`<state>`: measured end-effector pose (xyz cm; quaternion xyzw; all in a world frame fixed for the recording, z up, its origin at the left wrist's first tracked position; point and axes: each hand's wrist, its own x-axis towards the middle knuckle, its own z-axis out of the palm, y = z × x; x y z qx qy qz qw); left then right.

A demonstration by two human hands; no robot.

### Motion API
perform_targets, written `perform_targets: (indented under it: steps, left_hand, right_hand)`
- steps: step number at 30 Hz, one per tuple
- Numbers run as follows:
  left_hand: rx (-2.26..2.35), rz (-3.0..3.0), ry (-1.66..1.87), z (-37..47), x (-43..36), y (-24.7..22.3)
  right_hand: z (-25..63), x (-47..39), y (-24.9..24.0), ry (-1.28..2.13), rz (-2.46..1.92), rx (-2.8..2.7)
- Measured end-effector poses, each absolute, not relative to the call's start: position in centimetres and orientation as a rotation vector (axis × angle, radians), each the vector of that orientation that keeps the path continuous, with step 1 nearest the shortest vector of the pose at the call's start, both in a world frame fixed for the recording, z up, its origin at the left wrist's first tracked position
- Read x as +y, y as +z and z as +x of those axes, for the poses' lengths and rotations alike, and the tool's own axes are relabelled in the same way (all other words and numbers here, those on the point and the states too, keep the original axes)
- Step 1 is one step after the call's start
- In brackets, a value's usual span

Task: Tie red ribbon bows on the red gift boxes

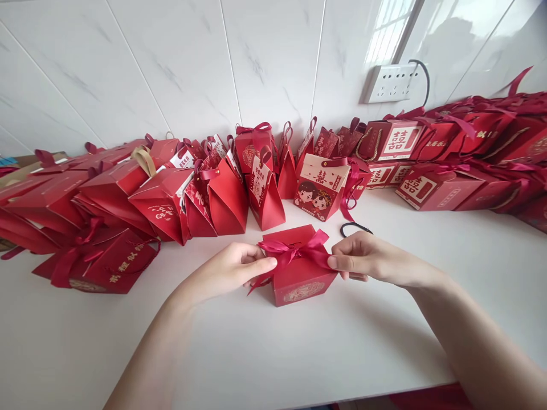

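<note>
A red gift box with a gold round pattern on its front stands on the white table between my hands. Tied across its top is a dark pink satin ribbon, knotted into a bow. My left hand pinches the bow's left side between thumb and fingers. On the other side, my right hand grips the right loop the same way. Just behind my right hand lies a black elastic loop, partly hidden by it.
Many red gift boxes line the wall, with a cartoon-couple box in the middle. A ribboned box sits at the left, and stacked boxes fill the right. A power strip is on the tiled wall.
</note>
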<state>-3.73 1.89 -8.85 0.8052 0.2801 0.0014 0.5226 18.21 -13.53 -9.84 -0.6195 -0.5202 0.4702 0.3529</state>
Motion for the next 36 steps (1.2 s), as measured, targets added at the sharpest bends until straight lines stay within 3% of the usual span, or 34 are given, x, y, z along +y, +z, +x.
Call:
perform_targets:
  steps: [11, 30, 36]
  left_hand:
    - [0.585, 1.898, 0.090, -3.7, 1.8, -8.4]
    - [0.530, 2.133, 0.138, -3.7, 1.8, -8.5]
    - [0.608, 2.320, 0.363, -3.1, 1.1, -9.3]
  right_hand:
    - [17.8, -13.2, -10.5, 1.323, -1.318, -1.200]
    - [18.1, -13.0, -10.8, 1.255, -1.253, -1.272]
    - [17.7, -12.9, -10.4, 1.184, -1.342, -1.342]
